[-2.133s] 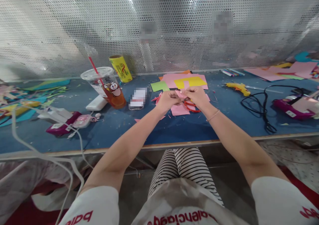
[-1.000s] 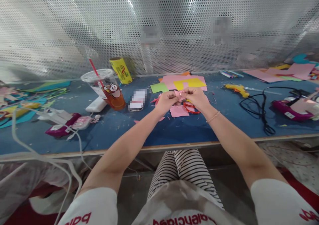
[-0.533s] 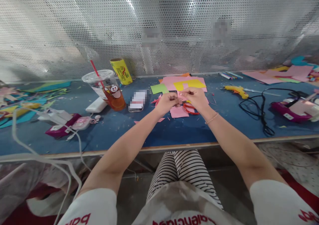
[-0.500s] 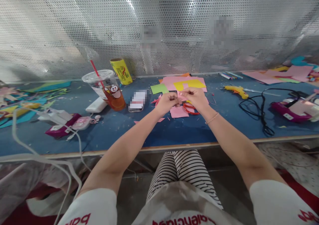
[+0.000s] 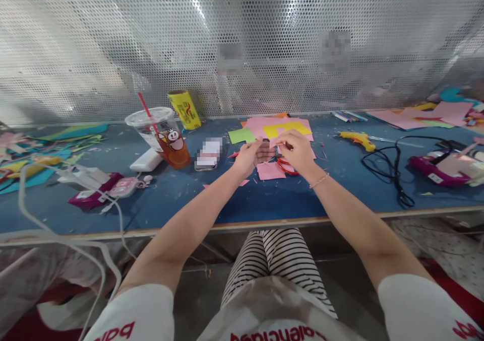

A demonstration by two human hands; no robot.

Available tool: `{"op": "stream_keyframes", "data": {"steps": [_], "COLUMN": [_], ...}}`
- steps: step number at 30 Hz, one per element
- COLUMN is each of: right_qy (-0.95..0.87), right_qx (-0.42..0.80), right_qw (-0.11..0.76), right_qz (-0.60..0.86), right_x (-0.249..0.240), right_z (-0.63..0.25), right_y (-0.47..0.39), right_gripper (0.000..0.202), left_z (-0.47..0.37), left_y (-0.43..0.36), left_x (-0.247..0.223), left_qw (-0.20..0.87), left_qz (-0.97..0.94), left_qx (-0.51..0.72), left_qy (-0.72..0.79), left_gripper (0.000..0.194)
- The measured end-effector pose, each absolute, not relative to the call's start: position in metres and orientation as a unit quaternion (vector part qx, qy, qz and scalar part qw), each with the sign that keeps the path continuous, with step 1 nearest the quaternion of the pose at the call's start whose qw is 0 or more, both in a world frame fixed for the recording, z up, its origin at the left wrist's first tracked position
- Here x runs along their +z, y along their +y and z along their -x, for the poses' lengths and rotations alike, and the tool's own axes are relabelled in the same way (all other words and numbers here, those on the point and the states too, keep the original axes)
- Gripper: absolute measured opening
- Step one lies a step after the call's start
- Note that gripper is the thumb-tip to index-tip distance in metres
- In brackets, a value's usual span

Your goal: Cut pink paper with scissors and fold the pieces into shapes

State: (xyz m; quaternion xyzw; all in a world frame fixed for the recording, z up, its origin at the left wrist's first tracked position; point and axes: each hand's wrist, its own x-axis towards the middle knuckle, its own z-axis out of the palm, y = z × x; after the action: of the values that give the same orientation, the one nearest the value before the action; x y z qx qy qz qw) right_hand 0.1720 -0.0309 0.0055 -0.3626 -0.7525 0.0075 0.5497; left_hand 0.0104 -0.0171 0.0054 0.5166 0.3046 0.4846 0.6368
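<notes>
The left hand (image 5: 250, 156) is opened flat; whether the curled right hand (image 5: 297, 147) pinches anything, I cannot tell.

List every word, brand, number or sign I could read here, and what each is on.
"alencia": shirt front, partly cut off
"bal": left sleeve, cut off
Cut off, unclear: right sleeve lettering
Too small or blurred: markings on the yellow tube, cup and purple power strips
Pixelated, unreadable: phone screen
</notes>
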Motion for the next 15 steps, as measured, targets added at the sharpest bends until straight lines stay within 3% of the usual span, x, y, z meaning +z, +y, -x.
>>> {"op": "stream_keyframes", "data": {"steps": [6,11,15], "right_qy": [-0.786,-0.812,-0.793], "right_qx": [-0.046,-0.011,-0.026], "right_qw": [0.526,0.473,0.486], "right_qz": [0.321,0.341,0.367], "right_x": [-0.003,-0.001,-0.001], "right_z": [-0.167,-0.168,-0.171], "right_y": [-0.024,-0.025,-0.023], "right_gripper": [0.023,0.038,0.035], "left_z": [-0.013,-0.012,-0.011], "left_y": [-0.024,-0.017,-0.015], "left_x": [0.006,0.001,0.000], "left_qw": [0.617,0.575,0.514], "left_qz": [-0.538,-0.554,-0.613], "left_qx": [0.526,0.539,0.509], "left_qy": [0.232,0.268,0.318], "left_gripper": [0.021,0.019,0.016]}}
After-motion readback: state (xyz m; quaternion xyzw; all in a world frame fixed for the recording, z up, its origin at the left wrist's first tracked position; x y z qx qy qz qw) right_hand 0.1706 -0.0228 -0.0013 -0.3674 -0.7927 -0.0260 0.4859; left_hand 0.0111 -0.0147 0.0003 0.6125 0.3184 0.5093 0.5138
